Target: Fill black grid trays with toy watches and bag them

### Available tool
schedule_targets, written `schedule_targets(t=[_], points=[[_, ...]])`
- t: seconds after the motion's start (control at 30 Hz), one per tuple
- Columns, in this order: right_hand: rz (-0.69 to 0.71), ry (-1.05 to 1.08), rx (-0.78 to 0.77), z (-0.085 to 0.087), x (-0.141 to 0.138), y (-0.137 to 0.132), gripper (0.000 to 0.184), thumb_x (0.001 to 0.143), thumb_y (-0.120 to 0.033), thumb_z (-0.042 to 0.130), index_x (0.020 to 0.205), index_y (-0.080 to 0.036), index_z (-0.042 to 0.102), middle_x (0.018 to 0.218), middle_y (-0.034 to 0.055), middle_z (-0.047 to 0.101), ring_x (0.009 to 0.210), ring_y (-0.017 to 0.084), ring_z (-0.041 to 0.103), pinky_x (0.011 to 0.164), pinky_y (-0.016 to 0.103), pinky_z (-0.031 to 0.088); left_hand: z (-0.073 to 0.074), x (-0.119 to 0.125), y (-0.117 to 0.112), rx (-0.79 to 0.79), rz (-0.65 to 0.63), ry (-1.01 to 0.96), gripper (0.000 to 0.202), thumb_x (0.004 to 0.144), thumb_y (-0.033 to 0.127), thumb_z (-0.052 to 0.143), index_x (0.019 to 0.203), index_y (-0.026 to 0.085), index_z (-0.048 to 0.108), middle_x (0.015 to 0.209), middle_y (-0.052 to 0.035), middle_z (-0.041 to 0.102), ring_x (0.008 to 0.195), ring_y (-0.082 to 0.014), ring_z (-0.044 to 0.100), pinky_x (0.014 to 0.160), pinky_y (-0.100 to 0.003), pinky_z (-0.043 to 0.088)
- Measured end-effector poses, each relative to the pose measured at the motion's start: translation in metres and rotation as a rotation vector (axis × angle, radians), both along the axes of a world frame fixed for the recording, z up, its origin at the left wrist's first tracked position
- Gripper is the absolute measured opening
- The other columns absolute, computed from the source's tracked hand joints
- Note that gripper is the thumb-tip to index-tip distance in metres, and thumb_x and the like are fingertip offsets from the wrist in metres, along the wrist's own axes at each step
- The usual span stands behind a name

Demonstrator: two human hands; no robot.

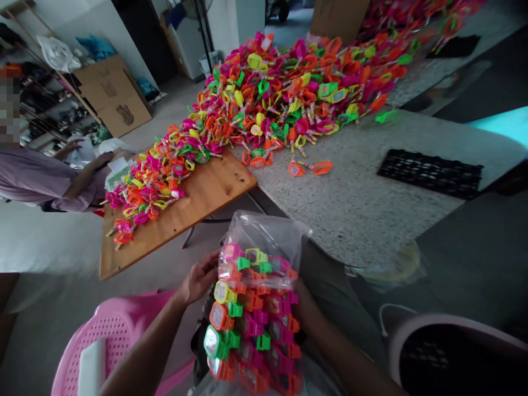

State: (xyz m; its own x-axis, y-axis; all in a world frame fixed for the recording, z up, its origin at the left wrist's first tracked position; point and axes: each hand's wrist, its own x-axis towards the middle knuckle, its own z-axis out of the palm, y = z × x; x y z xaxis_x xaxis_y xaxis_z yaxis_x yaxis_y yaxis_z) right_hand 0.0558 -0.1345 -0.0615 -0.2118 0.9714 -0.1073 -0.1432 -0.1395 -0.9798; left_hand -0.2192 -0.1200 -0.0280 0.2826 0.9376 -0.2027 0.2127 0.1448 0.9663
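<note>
Hands are holding a clear bag (pixel 264 242) full of toy watches, near and low in the middle.
Left hand (pixel 198 280) fingers are curling on the bag's left side; right hand (pixel 306 308) is gripping its right side, partly hidden.

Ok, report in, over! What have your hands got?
Left hand and right hand grip a clear bag of toy watches. Nothing blocking.
</note>
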Motion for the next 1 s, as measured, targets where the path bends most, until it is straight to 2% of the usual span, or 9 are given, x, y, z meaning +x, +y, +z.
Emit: schedule_targets(t=[0.1,0.23,0.33,0.43,0.53,0.63,0.77,0.87,1.0], points=[[0.061,-0.019,0.055,0.004,0.009,0.004,0.027,0.085,-0.037,0.067,0.106,-0.022,0.076,0.102,0.0083,0.078,0.099,0.028,0.072,0.095,0.045,0.056,0.0,0.003,-0.004,-0.093,0.026,-0.235,0.06,0.093,0.035,0.067,0.149,0.024,0.048,0.13,-0.0114,0.069,0.113,-0.0261,0.068,0.096,-0.037,0.054],[0.13,-0.084,0.127,0.01,0.015,0.007,0.022,0.083,-0.033,0.068,0.098,-0.02,0.078,0.098,0.0082,0.078,0.09,0.027,0.072,0.087,0.04,0.058,0.006,0.0,-0.009,-0.122,-0.006,-0.324,0.058,0.086,0.033,0.074,0.141,0.021,0.058,0.128,-0.0115,0.07,0.114,-0.0289,0.067,0.096,-0.037,0.054],[0.035,-0.091,0.116,0.013,0.011,0.005,0.024,0.087,-0.035,0.061,0.092,-0.019,0.077,0.092,0.0074,0.078,0.081,0.025,0.071,0.075,0.036,0.058,0.01,-0.001,-0.014,-0.093,0.028,-0.272,0.051,0.087,0.039,0.074,0.132,0.018,0.064,0.121,-0.0127,0.072,0.107,-0.0279,0.069,0.092,-0.035,0.056],[-0.08,-0.095,0.096,0.015,0.003,0.003,0.021,0.079,-0.036,0.067,0.088,-0.019,0.075,0.087,0.0066,0.077,0.078,0.024,0.07,0.073,0.035,0.058,0.01,0.003,-0.019,-0.098,0.092,-0.222,0.057,0.083,0.043,0.079,0.132,0.018,0.064,0.118,-0.0129,0.073,0.107,-0.0283,0.069,0.092,-0.036,0.056],[-0.208,-0.106,-0.029,0.016,-0.006,0.002,0.022,0.072,-0.037,0.071,0.083,-0.018,0.073,0.081,0.0065,0.075,0.073,0.023,0.067,0.067,0.033,0.056,0.008,0.009,-0.023,-0.127,0.146,-0.233,0.064,0.076,0.043,0.086,0.132,0.02,0.064,0.117,-0.0112,0.074,0.108,-0.0284,0.069,0.095,-0.037,0.056],[-0.242,-0.05,-0.174,0.015,-0.013,0.002,0.022,0.072,-0.039,0.071,0.078,-0.017,0.07,0.077,0.0066,0.073,0.069,0.022,0.065,0.064,0.033,0.056,0.006,0.013,-0.026,-0.138,0.181,-0.254,0.066,0.071,0.041,0.089,0.128,0.02,0.065,0.114,-0.0102,0.075,0.106,-0.0279,0.07,0.094,-0.037,0.056],[-0.149,0.015,-0.192,0.01,-0.014,-0.009,0.02,0.074,-0.038,0.071,0.077,-0.018,0.07,0.077,0.0063,0.073,0.073,0.023,0.066,0.075,0.036,0.057,0.004,0.011,-0.031,-0.161,0.226,-0.161,0.054,0.077,0.045,0.083,0.121,0.017,0.069,0.111,-0.0107,0.076,0.099,-0.0258,0.072,0.087,-0.034,0.057],[-0.034,-0.017,-0.178,0.009,-0.01,-0.032,0.024,0.08,-0.043,0.065,0.084,-0.02,0.073,0.077,0.0065,0.073,0.079,0.026,0.068,0.081,0.039,0.057,0.002,0.009,-0.035,-0.148,0.26,-0.031,0.044,0.083,0.048,0.076,0.114,0.017,0.072,0.107,-0.0099,0.077,0.094,-0.0236,0.072,0.081,-0.03,0.056],[0.048,-0.114,-0.176,0.016,0.002,-0.064,0.021,0.081,-0.04,0.063,0.085,-0.022,0.074,0.069,0.0048,0.071,0.072,0.025,0.067,0.073,0.036,0.056,0.0,0.005,-0.04,-0.115,0.203,0.137,0.038,0.085,0.046,0.072,0.109,0.017,0.075,0.104,-0.0089,0.077,0.095,-0.0234,0.072,0.08,-0.028,0.056]])
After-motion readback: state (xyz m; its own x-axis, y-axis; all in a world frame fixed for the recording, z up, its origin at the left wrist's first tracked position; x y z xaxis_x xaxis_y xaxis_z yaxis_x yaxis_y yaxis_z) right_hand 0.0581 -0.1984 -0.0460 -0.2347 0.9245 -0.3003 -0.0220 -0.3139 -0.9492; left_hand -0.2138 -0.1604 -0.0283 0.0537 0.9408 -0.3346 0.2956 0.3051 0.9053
